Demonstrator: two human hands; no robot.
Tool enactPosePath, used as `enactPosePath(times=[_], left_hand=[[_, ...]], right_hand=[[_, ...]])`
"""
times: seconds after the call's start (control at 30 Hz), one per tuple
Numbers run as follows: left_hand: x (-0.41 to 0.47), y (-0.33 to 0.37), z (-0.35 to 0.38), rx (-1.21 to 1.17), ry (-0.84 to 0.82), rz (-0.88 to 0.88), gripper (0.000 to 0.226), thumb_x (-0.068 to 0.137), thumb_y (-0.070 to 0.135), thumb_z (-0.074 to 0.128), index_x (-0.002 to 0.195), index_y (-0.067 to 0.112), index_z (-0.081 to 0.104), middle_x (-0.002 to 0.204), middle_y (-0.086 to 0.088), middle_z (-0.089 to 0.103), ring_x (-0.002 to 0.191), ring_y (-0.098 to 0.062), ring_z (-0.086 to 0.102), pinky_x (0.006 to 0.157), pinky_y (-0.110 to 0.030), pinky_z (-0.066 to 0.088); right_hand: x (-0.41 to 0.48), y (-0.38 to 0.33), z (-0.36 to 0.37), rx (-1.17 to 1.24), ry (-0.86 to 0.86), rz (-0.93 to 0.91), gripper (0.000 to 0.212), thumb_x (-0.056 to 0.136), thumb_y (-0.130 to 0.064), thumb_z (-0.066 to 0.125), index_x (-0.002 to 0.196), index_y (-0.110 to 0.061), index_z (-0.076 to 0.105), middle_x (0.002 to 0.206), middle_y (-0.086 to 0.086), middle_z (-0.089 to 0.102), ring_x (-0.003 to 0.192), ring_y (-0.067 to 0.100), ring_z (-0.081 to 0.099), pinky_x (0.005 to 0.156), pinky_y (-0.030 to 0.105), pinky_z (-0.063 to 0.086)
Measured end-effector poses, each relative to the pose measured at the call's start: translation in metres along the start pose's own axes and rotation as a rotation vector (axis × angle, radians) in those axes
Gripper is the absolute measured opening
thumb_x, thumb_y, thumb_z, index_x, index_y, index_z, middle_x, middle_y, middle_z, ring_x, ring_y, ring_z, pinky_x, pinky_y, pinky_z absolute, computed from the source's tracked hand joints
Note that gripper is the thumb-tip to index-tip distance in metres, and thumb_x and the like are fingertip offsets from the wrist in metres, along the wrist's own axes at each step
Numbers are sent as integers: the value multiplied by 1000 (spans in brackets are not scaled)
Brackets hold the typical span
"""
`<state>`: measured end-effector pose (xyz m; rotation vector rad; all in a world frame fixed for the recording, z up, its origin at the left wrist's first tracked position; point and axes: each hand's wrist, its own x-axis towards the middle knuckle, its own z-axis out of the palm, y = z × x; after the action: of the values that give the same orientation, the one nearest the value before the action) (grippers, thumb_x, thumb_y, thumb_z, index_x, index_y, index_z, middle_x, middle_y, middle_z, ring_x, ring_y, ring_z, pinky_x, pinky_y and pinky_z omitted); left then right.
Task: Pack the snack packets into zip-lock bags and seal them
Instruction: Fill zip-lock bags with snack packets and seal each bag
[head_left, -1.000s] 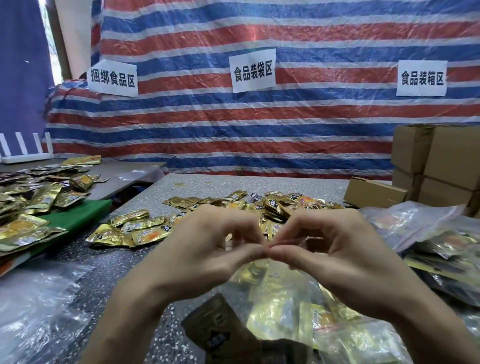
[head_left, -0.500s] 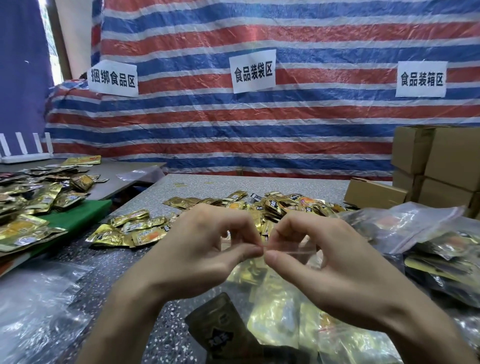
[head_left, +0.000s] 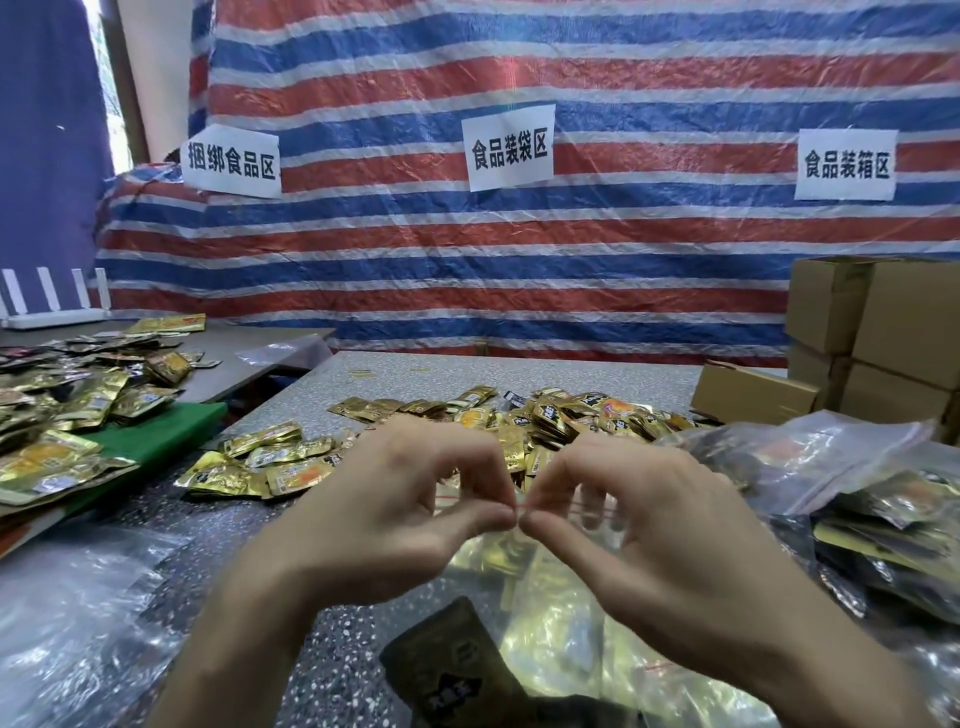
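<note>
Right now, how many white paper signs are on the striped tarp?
3, all on the striped tarp: left sign, middle sign, right sign above the cardboard boxes. More could lie outside the frame.

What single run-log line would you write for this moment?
phase: sealing | zip-lock bag: holds gold snack packets | left hand: pinches bag top | right hand: pinches bag top | seal: cannot tell

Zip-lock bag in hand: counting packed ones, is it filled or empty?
Filled: gold snack packets show through the zip-lock bag pinched by left hand and right hand.
</note>
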<state>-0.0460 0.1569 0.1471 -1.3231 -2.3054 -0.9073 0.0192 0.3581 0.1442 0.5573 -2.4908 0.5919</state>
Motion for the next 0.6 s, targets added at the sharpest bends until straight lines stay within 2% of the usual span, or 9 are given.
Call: enactPosePath(times=[0.07,0.2,0.27,0.37,0.47,0.6], left_hand=[[0,2,-2,-33,3,6,4,82,29,77,80,28,74,76,17,70,75,-9,66,65,-29,50],[-8,-5,-15,-110,-30,-73,12,79,40,80,82,29,75,76,14,71,76,-15,65,68,-35,50],[-10,-7,-19,-138,-17,-92,9,78,34,78,76,25,75,74,9,71,74,-16,66,68,-36,50],[-8,-6,-17,-92,-16,-82,15,79,22,80,70,29,70,70,13,69,71,-12,65,63,-25,48],[-6,-4,-13,-50,-28,-45,19,80,15,81,71,27,69,68,16,66,70,-10,64,62,-18,45],[-8,-4,-17,-104,-41,-63,7,83,32,77,80,26,75,76,13,70,75,-15,65,64,-25,48]], right_hand=[[1,0,-2,40,12,-8,14,86,-48,68,89,-36,61,87,-30,58,80,4,55,64,34,45],[0,-5,-7,71,-10,11,14,79,-45,63,84,-33,60,83,-25,60,79,7,56,64,35,45],[-1,-6,-7,67,-11,27,15,78,-48,63,85,-35,60,85,-28,60,82,6,56,65,32,45],[-2,-10,-4,-25,-30,30,22,76,-57,55,89,-39,58,92,-33,57,85,1,53,68,32,48],[-2,-15,-1,-62,-40,21,26,77,-63,51,91,-41,57,94,-31,57,84,0,52,68,33,48],[-2,-15,-6,-46,25,59,17,77,-53,56,86,-39,58,87,-33,56,81,2,53,62,35,47]])
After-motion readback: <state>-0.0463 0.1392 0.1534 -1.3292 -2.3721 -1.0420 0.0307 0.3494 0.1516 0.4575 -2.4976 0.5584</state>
